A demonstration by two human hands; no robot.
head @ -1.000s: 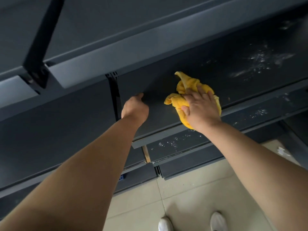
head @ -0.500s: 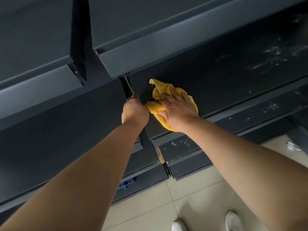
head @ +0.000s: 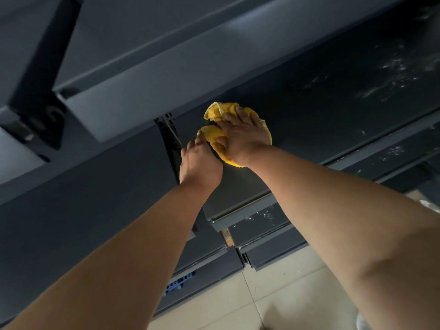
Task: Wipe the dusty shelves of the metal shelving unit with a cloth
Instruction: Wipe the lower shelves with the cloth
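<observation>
A crumpled yellow cloth [head: 214, 133] lies on a dark grey metal shelf [head: 321, 120] near its left end. My right hand [head: 242, 136] presses flat on the cloth, fingers spread over it. My left hand [head: 200, 163] sits just left of it at the shelf's corner by the slotted upright [head: 170, 136], its fingertips touching the cloth's edge; whether it grips anything is hidden. White dust streaks [head: 390, 75] mark the shelf's far right part.
Another shelf [head: 147, 91] overhangs above the hands, with a black bracket [head: 40, 110] at the left. Lower shelves [head: 262, 220] with dust specks step down below. Beige floor tiles [head: 285, 294] and a small blue object [head: 178, 282] lie underneath.
My right hand slid the cloth leftward along the shelf until it met my left hand at the upright. The view shifted left with it.
</observation>
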